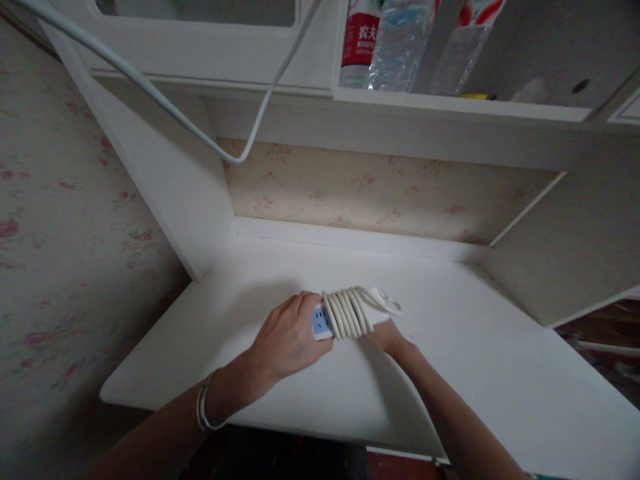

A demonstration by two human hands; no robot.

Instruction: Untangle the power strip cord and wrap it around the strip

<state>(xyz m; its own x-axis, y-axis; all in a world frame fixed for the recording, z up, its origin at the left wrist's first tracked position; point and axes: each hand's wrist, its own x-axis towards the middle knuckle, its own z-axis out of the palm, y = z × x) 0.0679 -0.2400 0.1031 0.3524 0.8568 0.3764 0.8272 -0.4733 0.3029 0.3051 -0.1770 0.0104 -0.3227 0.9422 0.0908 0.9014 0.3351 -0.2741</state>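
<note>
A white power strip [323, 322] with blue socket faces is held above the desk, its white cord [347, 313] wound around its middle in several turns. My left hand [293, 333] grips the left end, with the thumb below and the fingers over the top edge. At the other end, my right hand [386, 335] holds the strip from below and behind; most of its fingers are hidden by the strip and cord. A loop of cord sticks out past the right end. The plug cannot be clearly made out.
Below the strip spreads a white desk top [280, 260], with side panels left and right. Overhead, a shelf [450, 103] holds several plastic bottles [400, 47]. A thick white cable [240, 159] hangs down in front of the cabinet. Flowered wallpaper [50, 267] covers the left wall.
</note>
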